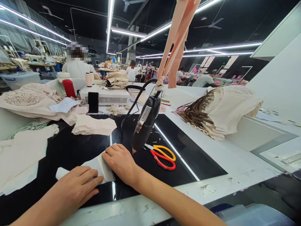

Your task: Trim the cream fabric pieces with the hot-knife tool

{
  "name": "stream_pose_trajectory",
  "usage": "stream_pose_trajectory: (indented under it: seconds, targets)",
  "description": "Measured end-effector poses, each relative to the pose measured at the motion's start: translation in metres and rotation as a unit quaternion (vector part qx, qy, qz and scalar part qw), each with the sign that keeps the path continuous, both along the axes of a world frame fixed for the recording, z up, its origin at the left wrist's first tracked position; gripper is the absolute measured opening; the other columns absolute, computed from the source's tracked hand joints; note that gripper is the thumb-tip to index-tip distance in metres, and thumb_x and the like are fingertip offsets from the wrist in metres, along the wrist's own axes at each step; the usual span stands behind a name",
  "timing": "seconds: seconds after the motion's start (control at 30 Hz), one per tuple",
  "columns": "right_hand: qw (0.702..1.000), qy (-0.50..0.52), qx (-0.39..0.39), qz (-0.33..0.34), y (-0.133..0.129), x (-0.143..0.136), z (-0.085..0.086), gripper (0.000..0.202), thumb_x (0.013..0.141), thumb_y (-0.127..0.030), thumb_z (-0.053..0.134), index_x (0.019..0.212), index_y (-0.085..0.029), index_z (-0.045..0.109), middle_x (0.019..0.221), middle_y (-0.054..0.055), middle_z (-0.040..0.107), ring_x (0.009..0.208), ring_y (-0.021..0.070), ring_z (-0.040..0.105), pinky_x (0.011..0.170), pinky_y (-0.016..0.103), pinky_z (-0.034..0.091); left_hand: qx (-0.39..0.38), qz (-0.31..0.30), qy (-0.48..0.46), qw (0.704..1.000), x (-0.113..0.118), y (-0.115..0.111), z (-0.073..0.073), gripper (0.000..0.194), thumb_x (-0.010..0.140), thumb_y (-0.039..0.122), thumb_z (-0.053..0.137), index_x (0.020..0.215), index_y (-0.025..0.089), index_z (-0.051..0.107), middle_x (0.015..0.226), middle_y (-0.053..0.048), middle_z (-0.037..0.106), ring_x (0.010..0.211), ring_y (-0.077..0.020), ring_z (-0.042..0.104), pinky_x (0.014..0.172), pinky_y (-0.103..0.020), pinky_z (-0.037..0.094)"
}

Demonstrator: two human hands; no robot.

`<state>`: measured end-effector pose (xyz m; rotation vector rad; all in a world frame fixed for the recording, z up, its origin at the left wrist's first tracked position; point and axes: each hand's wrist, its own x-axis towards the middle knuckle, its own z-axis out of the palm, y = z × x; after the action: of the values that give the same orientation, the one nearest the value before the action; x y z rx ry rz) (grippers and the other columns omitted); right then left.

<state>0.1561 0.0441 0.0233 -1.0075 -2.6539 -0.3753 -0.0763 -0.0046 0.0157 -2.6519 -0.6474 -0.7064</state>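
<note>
A white fabric piece (94, 164) with a cream folded strip (105, 169) along its right side lies on the black work surface. My left hand (80, 183) rests on the fabric, its fingers stretched out to the right. Over the top of the strip bend the fingers of my right hand (121, 163), gripping its edge; the thumb is hidden. Just beyond the right hand hangs a black tape-wrapped hand tool (147, 121) with a cord, tip down. Scissors (163, 157) with one yellow and one red handle lie to its right.
Cut fabric pieces (23, 153) lie at left, and a cream fabric stack (94, 125) sits ahead. A phone (93, 102) leans against a white vented box (105, 95). At right stands a bundle of cream garments (225, 110). Pink strips (175, 47) suspend the tool. People sit farther back.
</note>
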Motion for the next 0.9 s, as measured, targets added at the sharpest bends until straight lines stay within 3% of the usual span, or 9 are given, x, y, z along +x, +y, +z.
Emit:
stream_pose_trajectory:
  seconds: [0.17, 0.27, 0.37, 0.43, 0.5, 0.63, 0.7, 0.77, 0.9]
  targets:
    - [0.992, 0.061, 0.056, 0.094, -0.036, 0.014, 0.024, 0.022, 0.116, -0.021, 0.058, 0.128, -0.025, 0.076, 0.129, 0.002, 0.086, 0.12, 0.0196, 0.074, 0.11, 0.035, 0.053, -0.065, -0.009, -0.021, 0.998, -0.002, -0.003, 0.001, 0.037, 0.121, 0.018, 0.04, 0.114, 0.024, 0.076, 0.097, 0.0, 0.077, 0.089, -0.0194, 0.075, 0.085, -0.032, 0.058]
    - [0.958, 0.179, 0.182, 0.133, -0.054, 0.037, 0.043, 0.026, 0.108, -0.027, 0.068, 0.13, -0.038, 0.076, 0.122, -0.005, 0.087, 0.112, 0.0193, 0.075, 0.115, 0.035, 0.053, -0.089, -0.001, -0.028, 0.996, -0.003, -0.002, -0.001, 0.037, 0.121, 0.02, 0.042, 0.121, 0.025, 0.078, 0.11, -0.002, 0.081, 0.099, -0.0198, 0.078, 0.092, -0.031, 0.063]
    - [0.903, 0.275, 0.325, 0.051, -0.053, 0.058, 0.059, 0.039, 0.1, -0.027, 0.08, 0.133, -0.047, 0.073, 0.104, -0.006, 0.084, 0.097, 0.0217, 0.073, 0.111, 0.038, 0.057, -0.117, 0.013, -0.043, 0.992, -0.002, 0.0, -0.008, 0.034, 0.121, 0.023, 0.046, 0.131, 0.026, 0.079, 0.127, -0.004, 0.083, 0.113, -0.0202, 0.08, 0.104, -0.029, 0.064]
    - [0.86, 0.359, 0.363, -0.015, -0.044, 0.066, 0.065, 0.056, 0.097, -0.029, 0.086, 0.147, -0.044, 0.066, 0.112, 0.0, 0.079, 0.103, 0.026, 0.073, 0.109, 0.045, 0.059, -0.137, 0.016, -0.044, 0.989, -0.002, 0.0, -0.012, 0.035, 0.12, 0.024, 0.047, 0.131, 0.027, 0.079, 0.131, -0.003, 0.083, 0.117, -0.0198, 0.08, 0.108, -0.028, 0.064]
    - [0.832, 0.445, 0.327, -0.053, -0.033, 0.068, 0.067, 0.072, 0.097, -0.041, 0.088, 0.16, -0.039, 0.054, 0.132, 0.007, 0.072, 0.121, 0.0311, 0.071, 0.111, 0.053, 0.059, -0.156, 0.013, -0.039, 0.987, -0.002, 0.0, -0.015, 0.036, 0.121, 0.026, 0.046, 0.132, 0.027, 0.08, 0.133, -0.003, 0.083, 0.12, -0.0199, 0.081, 0.11, -0.028, 0.065]
    - [0.804, 0.584, 0.083, -0.082, -0.016, 0.058, 0.067, 0.098, 0.091, -0.064, 0.087, 0.17, -0.035, 0.036, 0.162, 0.016, 0.056, 0.144, 0.0352, 0.063, 0.11, 0.055, 0.062, -0.184, 0.002, -0.036, 0.982, -0.002, 0.001, -0.015, 0.032, 0.119, 0.026, 0.051, 0.133, 0.026, 0.08, 0.136, -0.005, 0.083, 0.122, -0.0216, 0.081, 0.111, -0.031, 0.066]
    - [0.769, 0.633, -0.044, -0.076, -0.012, 0.05, 0.068, 0.099, 0.088, -0.066, 0.088, 0.167, -0.033, 0.038, 0.154, 0.015, 0.063, 0.133, 0.0326, 0.071, 0.104, 0.051, 0.065, -0.194, -0.002, -0.035, 0.98, -0.002, 0.002, -0.012, 0.031, 0.117, 0.022, 0.052, 0.132, 0.026, 0.08, 0.135, -0.005, 0.083, 0.123, -0.0217, 0.081, 0.112, -0.032, 0.066]
    - [0.739, 0.661, -0.117, -0.066, -0.009, 0.043, 0.071, 0.076, 0.089, -0.061, 0.088, 0.15, -0.029, 0.054, 0.135, 0.01, 0.074, 0.112, 0.0276, 0.078, 0.096, 0.046, 0.068, -0.197, -0.009, -0.032, 0.98, 0.0, 0.003, -0.008, 0.032, 0.117, 0.018, 0.051, 0.131, 0.024, 0.079, 0.132, -0.006, 0.083, 0.123, -0.0219, 0.081, 0.112, -0.033, 0.066]
    - [0.725, 0.678, -0.101, -0.061, -0.001, 0.037, 0.078, 0.045, 0.087, -0.051, 0.09, 0.117, -0.028, 0.065, 0.108, 0.001, 0.076, 0.088, 0.0218, 0.074, 0.084, 0.042, 0.066, -0.196, -0.025, -0.025, 0.98, 0.009, 0.002, 0.001, 0.026, 0.118, 0.017, 0.053, 0.127, 0.02, 0.077, 0.127, -0.01, 0.083, 0.119, -0.0233, 0.081, 0.112, -0.038, 0.067]
